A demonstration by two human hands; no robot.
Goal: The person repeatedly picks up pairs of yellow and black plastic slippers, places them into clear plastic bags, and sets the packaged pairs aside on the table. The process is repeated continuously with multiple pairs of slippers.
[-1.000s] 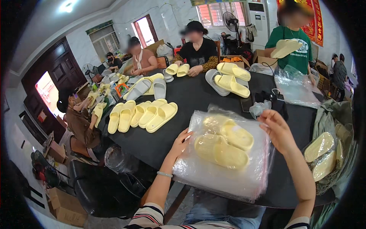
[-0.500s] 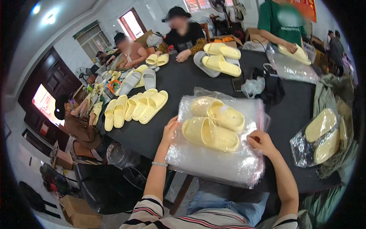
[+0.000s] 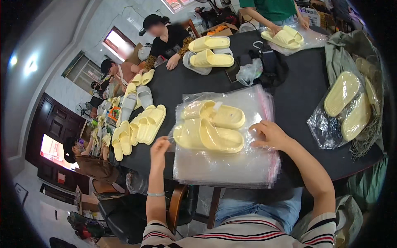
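A pair of pale yellow slippers (image 3: 225, 136) lies inside a clear plastic bag (image 3: 178, 108) on a stack of clear bags (image 3: 215, 169). My left hand (image 3: 159, 152) is closed, its thumb and fingers pinching the bag's edge beside the left end of the slippers. On the other side, my right hand (image 3: 269, 135) rests against the bag plastic near the slippers' right ends. Its thumb and fingers are bent but apart.
Wrapped yellow slippers (image 3: 342, 95) lie at the right beside green-grey sacking (image 3: 347, 45). Unwrapped slippers (image 3: 147, 124) stand in a row at the left; grey and yellow ones (image 3: 211, 58) are farther back. A crumpled bag (image 3: 250, 71) lies ahead. Co-workers sit and stand around the black table (image 3: 178, 87).
The bag stack now lies flatter on the table. My left hand has moved out to the bag's left edge. My right hand's fingers have spread. Across the table, a co-worker's hands have shifted on slippers.
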